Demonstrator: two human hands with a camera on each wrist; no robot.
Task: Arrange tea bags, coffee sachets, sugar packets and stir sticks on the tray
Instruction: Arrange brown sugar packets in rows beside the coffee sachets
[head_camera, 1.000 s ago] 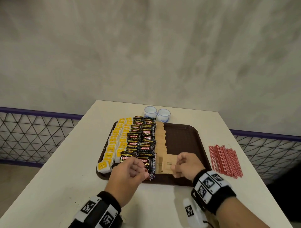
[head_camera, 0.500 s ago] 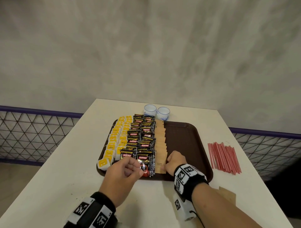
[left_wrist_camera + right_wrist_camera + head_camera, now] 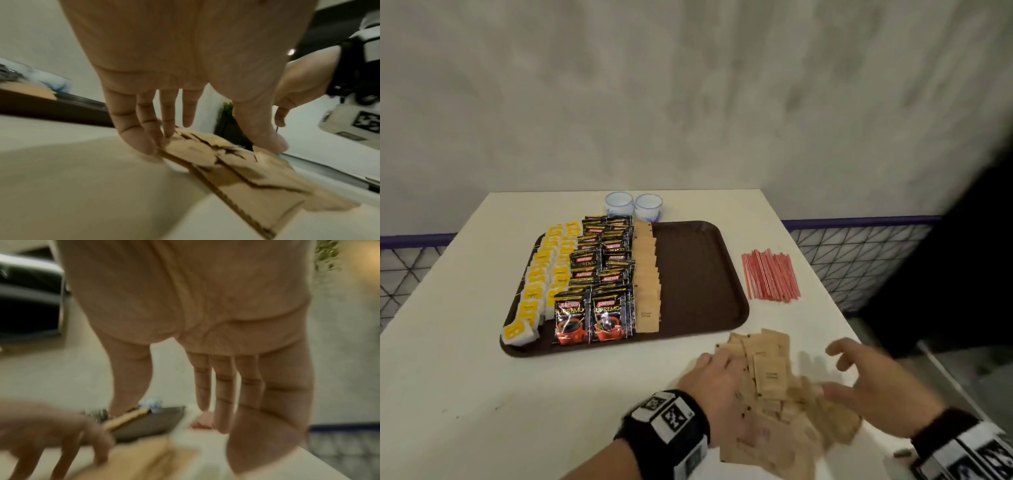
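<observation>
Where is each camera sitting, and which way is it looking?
Head: on the person's head, looking down at the tray; both hands and wristbands show.
Left wrist: looks along the left hand, whose fingertips touch the sugar packets.
Right wrist: looks along the open right hand toward the tray; blurry.
Shared: all views show the loose packet pile, the tray and both hands.

The tray (image 3: 698,274) is seen as dark brown plastic with a faintly textured, matt bed. On it, glossy foil coffee sachets (image 3: 592,318) are laid beside matt brown paper sugar packets (image 3: 647,274) and yellow-and-white paper tea bags (image 3: 541,277). Just off the tray, loose kraft-paper packets (image 3: 770,373) are heaped on a smooth matt white table (image 3: 465,359); thin red plastic stir sticks (image 3: 770,277) are laid near
</observation>
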